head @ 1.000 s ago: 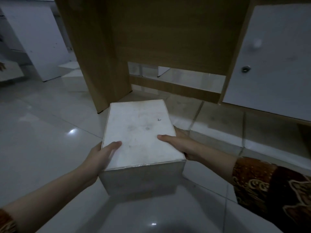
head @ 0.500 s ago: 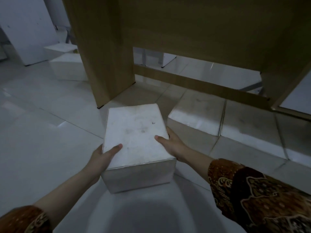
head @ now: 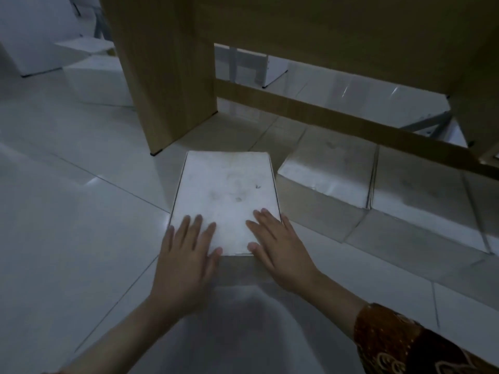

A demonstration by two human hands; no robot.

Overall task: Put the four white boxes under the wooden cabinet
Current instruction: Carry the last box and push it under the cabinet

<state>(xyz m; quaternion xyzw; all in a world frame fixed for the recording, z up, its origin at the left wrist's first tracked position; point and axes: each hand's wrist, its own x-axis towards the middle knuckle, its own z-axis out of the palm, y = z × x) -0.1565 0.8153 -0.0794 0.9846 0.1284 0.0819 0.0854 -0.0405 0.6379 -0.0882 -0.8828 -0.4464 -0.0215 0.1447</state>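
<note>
- The wooden cabinet (head: 167, 76) is standing on the tiled floor (head: 67, 211).
- A white box (head: 225, 195) is sitting just before its opening, beside two more boxes (head: 326, 168) underneath.
- The left hand (head: 186, 255) and right hand (head: 278, 249) are lying flat, fingers spread, on the box's near edge.

head camera, looking down, close over floor (head: 67, 238)
</note>
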